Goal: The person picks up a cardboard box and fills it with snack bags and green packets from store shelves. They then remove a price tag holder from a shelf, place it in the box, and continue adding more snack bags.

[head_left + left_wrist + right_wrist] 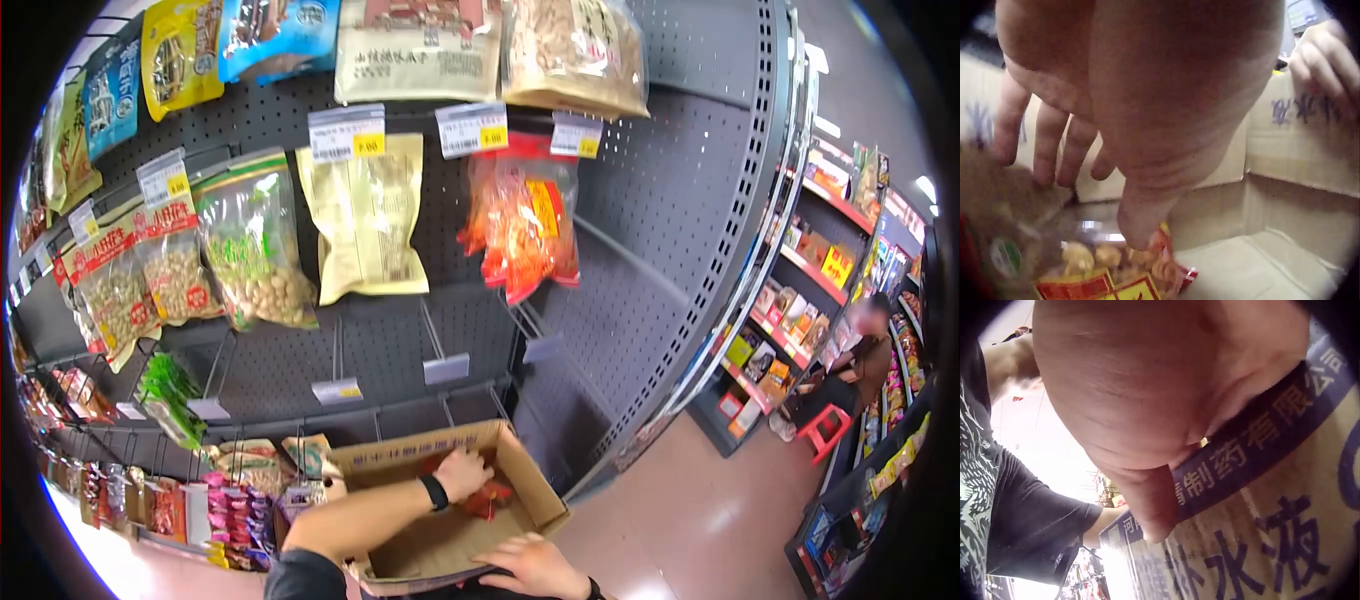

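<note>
Left hand (463, 474) hangs inside the cardboard carton (400, 462), its four fingers pointing down and a little apart, the thumb lowered on the other side over a clear packet (1100, 281) with a red and yellow label. That packet lies in the carton, just under the thumb; whether skin touches plastic I cannot tell, and no pinch shows. Beside it, below the fingertips, is a blurred brownish thing (1013, 206), too unclear to name. Right hand (535, 568) grips the carton's near wall, fingers over the rim and thumb against the printed outer face, which seems to keep the carton steady. I judge the step in hand to be picking a packet out of the carton, with the grasp not yet made. The next move calls for closing thumb and fingers on the packet, ideally at an edge rather than squeezing the lumpy contents, then lifting it straight up, clear of the walls, while the right hand holds firm. The neighbouring brownish thing could get caught up in the grasp.
</note>
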Demonstrator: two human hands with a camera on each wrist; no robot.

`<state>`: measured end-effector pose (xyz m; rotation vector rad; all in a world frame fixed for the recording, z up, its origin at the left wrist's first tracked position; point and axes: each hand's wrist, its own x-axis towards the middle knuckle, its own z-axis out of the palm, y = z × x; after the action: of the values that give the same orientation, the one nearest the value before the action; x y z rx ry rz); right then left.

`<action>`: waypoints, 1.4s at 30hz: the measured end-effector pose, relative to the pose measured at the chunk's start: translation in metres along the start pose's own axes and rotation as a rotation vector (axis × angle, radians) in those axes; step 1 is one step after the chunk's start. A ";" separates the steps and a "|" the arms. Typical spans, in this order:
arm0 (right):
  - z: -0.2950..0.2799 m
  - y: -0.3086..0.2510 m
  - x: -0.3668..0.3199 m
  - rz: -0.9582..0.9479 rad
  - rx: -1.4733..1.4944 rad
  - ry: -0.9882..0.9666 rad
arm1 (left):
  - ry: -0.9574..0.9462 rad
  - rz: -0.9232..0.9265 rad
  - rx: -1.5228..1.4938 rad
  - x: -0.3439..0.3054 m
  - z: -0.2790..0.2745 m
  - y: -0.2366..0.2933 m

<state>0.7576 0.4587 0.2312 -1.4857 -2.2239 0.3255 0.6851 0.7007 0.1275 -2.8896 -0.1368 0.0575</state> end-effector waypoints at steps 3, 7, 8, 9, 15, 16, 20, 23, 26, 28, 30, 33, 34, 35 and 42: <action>-0.035 0.020 0.016 -0.081 0.264 0.204 | 0.037 -0.060 0.065 -0.002 0.009 0.000; -0.113 0.059 0.076 0.219 0.278 0.828 | -0.067 -0.095 0.054 -0.023 -0.064 0.008; -0.139 0.060 0.098 0.218 0.112 0.926 | 0.003 -0.125 0.114 -0.029 -0.075 0.010; -0.159 0.065 0.119 0.191 -0.034 0.979 | -0.077 -0.089 0.222 -0.036 -0.098 0.013; -0.197 0.114 0.228 0.150 -0.198 1.061 | -0.461 -0.036 0.346 -0.026 -0.107 0.030; -0.194 0.111 0.231 0.147 -0.195 1.062 | -0.464 -0.039 0.347 -0.024 -0.083 0.027; -0.195 0.099 0.228 0.148 -0.226 1.224 | 0.018 0.033 0.331 -0.043 -0.028 0.007; -0.208 0.083 0.208 0.162 -0.326 1.313 | 0.036 0.031 0.298 -0.063 -0.045 -0.004; -0.216 0.063 0.189 0.229 -0.232 1.221 | 0.129 -0.039 0.327 -0.072 -0.047 -0.012; -0.220 0.061 0.185 0.217 -0.240 1.232 | 0.102 -0.045 0.316 -0.072 -0.048 -0.016; -0.224 0.059 0.182 0.206 -0.248 1.238 | 0.150 -0.066 0.323 -0.070 -0.041 -0.017; -0.225 0.056 0.181 0.264 -0.270 1.245 | 0.055 -0.062 0.286 -0.065 -0.039 -0.010; -0.225 0.056 0.179 0.261 -0.286 1.240 | 0.054 -0.063 0.287 -0.065 -0.040 -0.007; -0.226 0.056 0.178 0.257 -0.301 1.237 | 0.028 -0.062 0.255 -0.064 -0.043 -0.005; -0.232 0.036 0.158 0.271 -0.365 1.275 | 0.005 -0.043 0.112 -0.063 -0.050 -0.003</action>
<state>0.8481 0.6071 0.4553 -1.4891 -1.0671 -0.7923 0.6251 0.6850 0.1787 -2.7738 -0.1880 0.0489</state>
